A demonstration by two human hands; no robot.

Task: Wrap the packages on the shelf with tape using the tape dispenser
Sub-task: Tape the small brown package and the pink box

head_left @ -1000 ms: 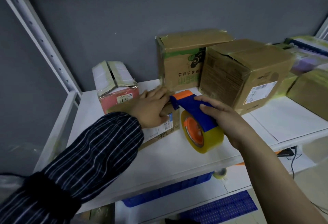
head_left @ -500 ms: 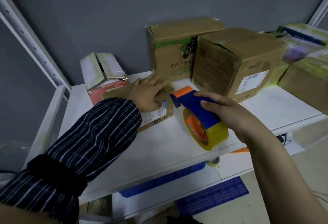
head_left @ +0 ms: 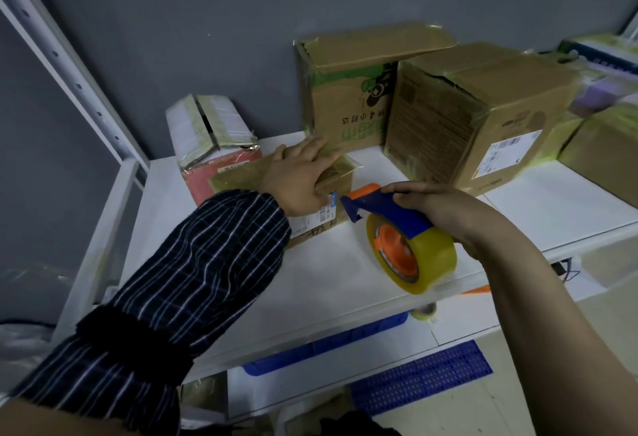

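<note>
A flat brown cardboard package [head_left: 238, 176] with a white label lies on the white shelf [head_left: 331, 283]. My left hand [head_left: 298, 176] presses flat on its top, fingers straight. My right hand [head_left: 445, 213] grips a blue and orange tape dispenser [head_left: 386, 209] carrying a roll of yellowish clear tape [head_left: 421, 259]. The dispenser's nose sits just right of the package's right end, close to the label.
A pink box with taped white flaps [head_left: 210, 138] stands behind the package. Two taller brown boxes [head_left: 348, 90] [head_left: 483, 118] stand at the back, with more parcels [head_left: 607, 145] to the right. A white upright post [head_left: 69, 66] is at left; blue crates [head_left: 421, 373] lie below.
The dispenser has drawn slightly away to the right of the package's end. My left hand stays pressed flat on the package top.
</note>
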